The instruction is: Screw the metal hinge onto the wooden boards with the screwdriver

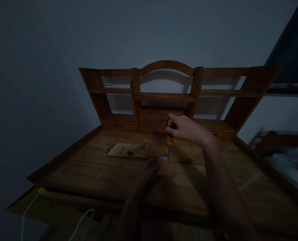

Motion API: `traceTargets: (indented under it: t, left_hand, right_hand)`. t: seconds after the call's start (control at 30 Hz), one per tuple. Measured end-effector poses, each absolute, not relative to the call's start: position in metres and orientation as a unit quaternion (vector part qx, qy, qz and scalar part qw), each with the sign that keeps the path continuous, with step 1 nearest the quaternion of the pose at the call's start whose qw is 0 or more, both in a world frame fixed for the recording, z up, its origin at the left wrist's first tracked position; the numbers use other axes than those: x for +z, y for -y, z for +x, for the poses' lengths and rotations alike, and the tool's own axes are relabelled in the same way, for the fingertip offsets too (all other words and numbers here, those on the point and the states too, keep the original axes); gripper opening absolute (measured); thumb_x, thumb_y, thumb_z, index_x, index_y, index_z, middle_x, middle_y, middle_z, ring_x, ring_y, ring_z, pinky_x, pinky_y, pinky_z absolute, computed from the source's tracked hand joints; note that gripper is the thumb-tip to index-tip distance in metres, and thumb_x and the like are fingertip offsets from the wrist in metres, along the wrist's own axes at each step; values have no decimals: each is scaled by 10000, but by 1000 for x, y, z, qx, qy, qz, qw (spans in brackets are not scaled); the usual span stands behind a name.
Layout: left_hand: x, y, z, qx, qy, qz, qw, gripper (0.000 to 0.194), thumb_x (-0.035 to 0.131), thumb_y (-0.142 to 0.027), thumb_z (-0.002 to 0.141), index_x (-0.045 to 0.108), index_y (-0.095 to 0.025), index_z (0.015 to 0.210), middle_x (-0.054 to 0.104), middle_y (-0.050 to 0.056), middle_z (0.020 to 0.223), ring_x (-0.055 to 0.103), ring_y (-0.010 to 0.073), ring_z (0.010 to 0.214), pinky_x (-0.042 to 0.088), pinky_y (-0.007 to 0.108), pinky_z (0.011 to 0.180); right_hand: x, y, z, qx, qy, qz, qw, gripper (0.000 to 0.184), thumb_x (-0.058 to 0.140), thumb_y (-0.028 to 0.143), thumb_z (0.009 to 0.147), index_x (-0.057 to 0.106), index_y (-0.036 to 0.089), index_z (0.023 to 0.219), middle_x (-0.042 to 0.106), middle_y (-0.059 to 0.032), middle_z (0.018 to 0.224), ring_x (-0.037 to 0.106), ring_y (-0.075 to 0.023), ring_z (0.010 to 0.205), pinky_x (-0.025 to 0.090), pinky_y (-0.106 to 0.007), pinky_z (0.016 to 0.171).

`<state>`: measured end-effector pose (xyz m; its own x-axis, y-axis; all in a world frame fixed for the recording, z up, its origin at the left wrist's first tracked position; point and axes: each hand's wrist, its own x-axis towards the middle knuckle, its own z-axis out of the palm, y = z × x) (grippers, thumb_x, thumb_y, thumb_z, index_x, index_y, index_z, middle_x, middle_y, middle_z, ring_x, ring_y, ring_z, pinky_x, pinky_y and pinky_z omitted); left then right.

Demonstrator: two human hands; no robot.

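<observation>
My right hand [180,129] is closed around the yellow and black handle of a screwdriver [170,139], held upright with its shaft pointing down. The tip meets the right end of a small metal hinge-like plate [163,157]. That plate lies at the far edge of a small light wooden board [165,168] on the desk. With fingers curled, my left hand [149,169] grips the board's left edge, just beside the plate. The dim light hides any screw under the tip.
A bare, stained wood strip [127,150] lies on the desk [88,167] to the left. Behind stands a wooden shelf unit [164,97] against the wall. A white cable [29,206] with a yellow end hangs at the front left edge.
</observation>
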<state>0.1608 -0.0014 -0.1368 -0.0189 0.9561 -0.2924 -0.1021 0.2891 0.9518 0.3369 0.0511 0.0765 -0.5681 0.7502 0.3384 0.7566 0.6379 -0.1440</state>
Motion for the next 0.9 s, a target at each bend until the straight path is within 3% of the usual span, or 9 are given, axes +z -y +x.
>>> traceTargets:
  t: [0.17, 0.37, 0.57, 0.77, 0.9]
  left_hand:
    - [-132, 4, 161, 446, -559, 389, 581, 336, 683, -370, 778, 611, -198, 1058, 536, -31, 641, 409, 56, 444, 257, 157, 397]
    - [-135, 1, 160, 445, -560, 392, 579, 401, 708, -421, 752, 601, -195, 1066, 491, -55, 608, 369, 45, 413, 220, 158, 384]
    - [-136, 1, 161, 445, -558, 388, 584, 394, 702, -420, 759, 596, -202, 1069, 522, -40, 653, 392, 45, 433, 231, 156, 387]
    - [-137, 2, 159, 447, -562, 391, 576, 389, 699, -404, 763, 606, -206, 1084, 540, -29, 680, 413, 53, 449, 250, 164, 393]
    - [-138, 1, 159, 444, -561, 393, 577, 391, 696, -413, 765, 609, -204, 1083, 537, -31, 672, 393, 52, 432, 244, 170, 386]
  right_hand:
    - [76, -49, 336, -46, 870, -449, 196, 434, 404, 607, 917, 529, 203, 1010, 662, -90, 872, 624, -249, 797, 388, -313, 657]
    - [77, -50, 336, -37, 882, -427, 195, 213, 450, 387, 922, 539, 197, 963, 667, -81, 938, 627, -218, 840, 400, -289, 692]
    - [77, -50, 335, -51, 872, -448, 191, 430, 441, 593, 905, 552, 197, 1030, 672, -95, 882, 639, -264, 831, 411, -323, 694]
    - [78, -48, 337, -19, 890, -404, 210, 191, 475, 384, 902, 537, 203, 907, 667, -73, 941, 627, -219, 854, 414, -305, 741]
    - [77, -49, 338, 6, 889, -409, 207, 254, 417, 434, 945, 518, 203, 975, 665, -73, 891, 631, -215, 830, 410, -299, 711]
